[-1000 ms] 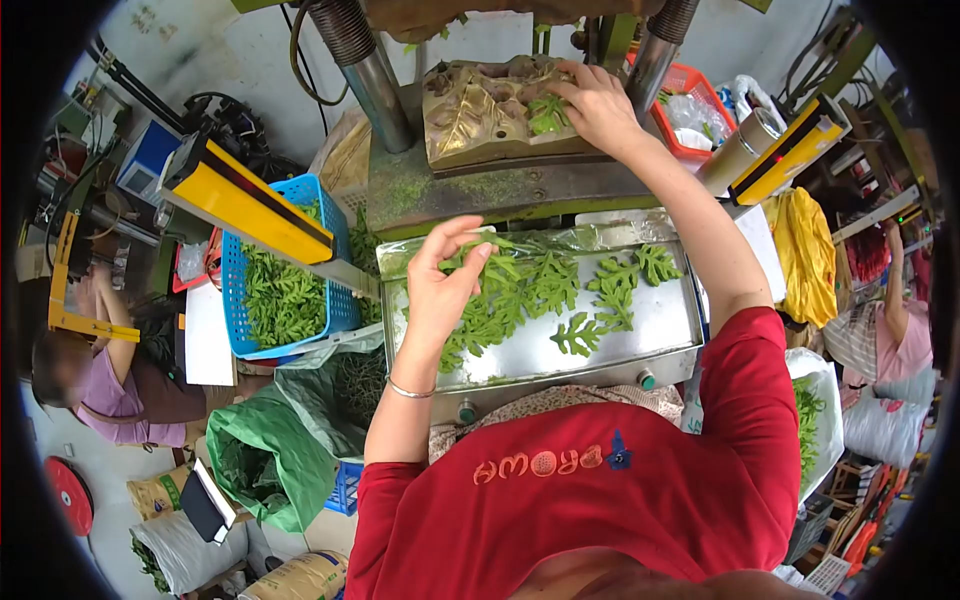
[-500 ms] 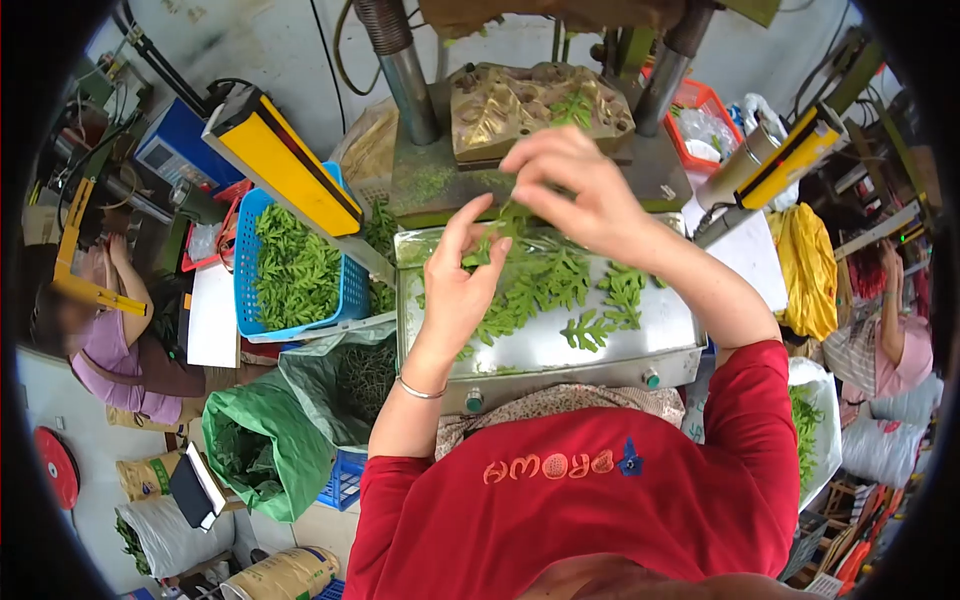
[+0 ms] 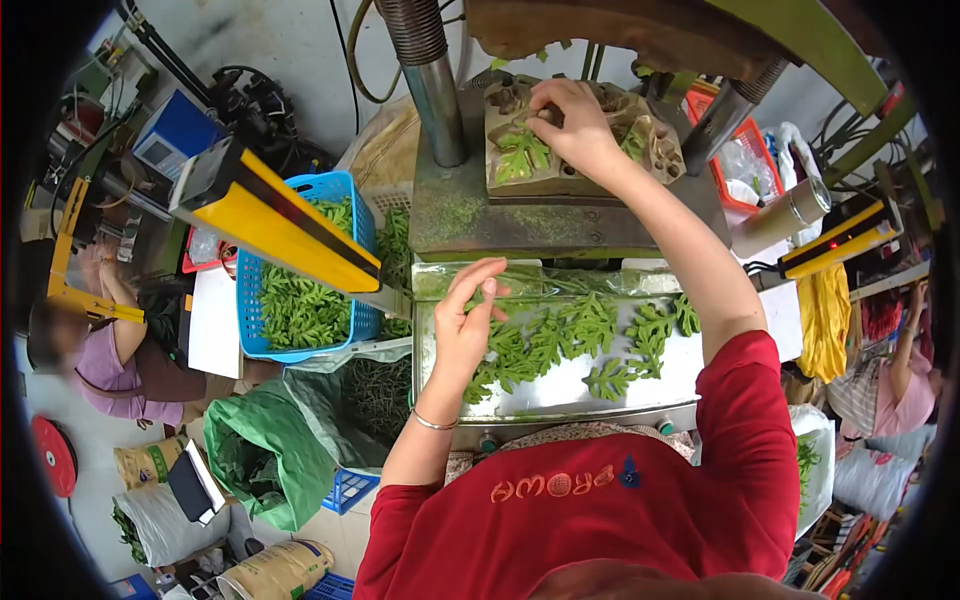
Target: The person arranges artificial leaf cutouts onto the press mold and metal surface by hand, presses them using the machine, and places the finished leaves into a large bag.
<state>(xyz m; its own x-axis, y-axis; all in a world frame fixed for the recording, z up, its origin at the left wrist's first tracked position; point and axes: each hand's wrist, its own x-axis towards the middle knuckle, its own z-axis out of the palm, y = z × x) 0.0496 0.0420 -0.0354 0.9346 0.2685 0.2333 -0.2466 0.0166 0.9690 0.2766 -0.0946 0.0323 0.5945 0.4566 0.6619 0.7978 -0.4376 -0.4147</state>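
Note:
My right hand is over the patterned metal mould, thumb and fingertips pinched together; whatever they hold, if anything, is hidden. Just below these fingertips a green lobed artificial-looking leaf lies on the mould. Another leaf rests in the mould to the right of my wrist. My left hand hovers above the left side of the metal tray, fingers loosely bent and apart from the thumb, with nothing visible between them. Several green leaves are spread over this tray beside my left hand.
Posts of the press flank the mould, with a heavy block above it. Yellow bars stand at both sides. A blue basket of leaves is at left, above a green sack. Other people sit at both sides.
My right hand has moved forward from beside my left hand to the mould. My left hand has lowered slightly toward the tray. A leaf now shows at the mould's left part.

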